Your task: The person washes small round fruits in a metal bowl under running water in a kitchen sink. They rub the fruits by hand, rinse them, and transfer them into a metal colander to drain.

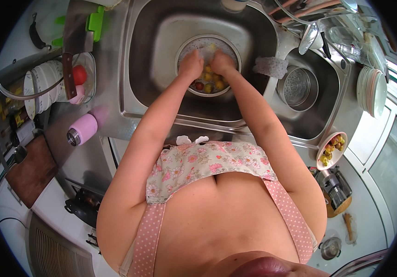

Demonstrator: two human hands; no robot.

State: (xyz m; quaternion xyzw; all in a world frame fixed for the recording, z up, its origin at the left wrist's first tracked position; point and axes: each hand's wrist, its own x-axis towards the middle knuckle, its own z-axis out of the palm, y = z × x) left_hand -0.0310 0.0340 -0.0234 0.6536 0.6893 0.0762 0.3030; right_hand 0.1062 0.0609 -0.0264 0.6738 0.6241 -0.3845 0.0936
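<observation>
In the large left basin of a steel sink (153, 45) sits a round metal bowl (239, 62) of foamy water. Small yellow-green fruits (208, 77) and a dark red one (199, 86) lie in it. My left hand (191, 64) is over the bowl's left half with its fingers curled. Across from it, my right hand (222, 62) is at the bowl's right half, fingers bent downward. The two hands are apart, and their fingertips are hidden by foam and by the hands themselves. Whether either holds a fruit is not visible.
A grey cloth (270, 67) hangs over the basin divider. The smaller basin holds a metal strainer pot (298, 89). A bowl of similar fruits (332, 151) stands at the right. At the left are a pink flask (82, 128), a cleaver (78, 38) and stacked dishes (44, 85).
</observation>
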